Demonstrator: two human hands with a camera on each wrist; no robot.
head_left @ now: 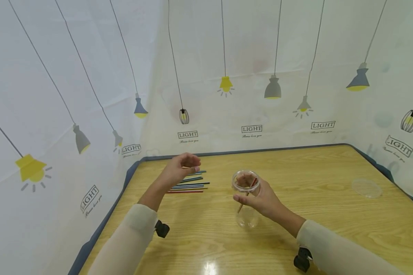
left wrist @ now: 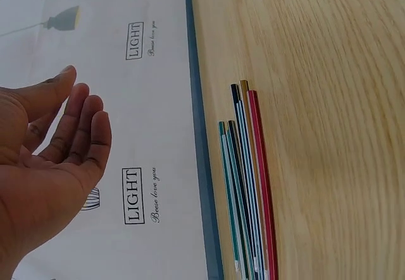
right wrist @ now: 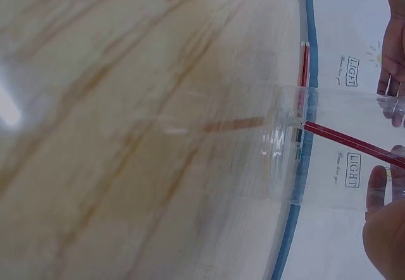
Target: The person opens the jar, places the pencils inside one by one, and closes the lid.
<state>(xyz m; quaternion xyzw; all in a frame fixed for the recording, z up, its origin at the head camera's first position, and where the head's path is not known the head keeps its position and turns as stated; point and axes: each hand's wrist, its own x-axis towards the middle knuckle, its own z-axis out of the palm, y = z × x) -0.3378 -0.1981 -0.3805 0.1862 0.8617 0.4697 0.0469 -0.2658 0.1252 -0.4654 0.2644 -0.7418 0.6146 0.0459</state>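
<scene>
My right hand (head_left: 266, 200) grips a clear jar (head_left: 246, 219) near its open top, thumb on the near side and fingers round the far side. The jar stands upright, and one red pencil (right wrist: 354, 144) leans at a slant inside it. My left hand (head_left: 179, 168) is raised over the pencils at the left, its fingers loosely bent and nothing between them. Those pencils (left wrist: 261, 166) lie side by side in a loose row, in red, gold, black, green and striped colours. In the head view the left hand hides part of the row.
A clear round lid (head_left: 366, 188) lies flat at the right of the wood-grain table (head_left: 303, 236). A white curtain (head_left: 206, 46) printed with lamps surrounds the table at the back and sides. Each wrist carries a small black camera mount, such as the left one (head_left: 162, 229).
</scene>
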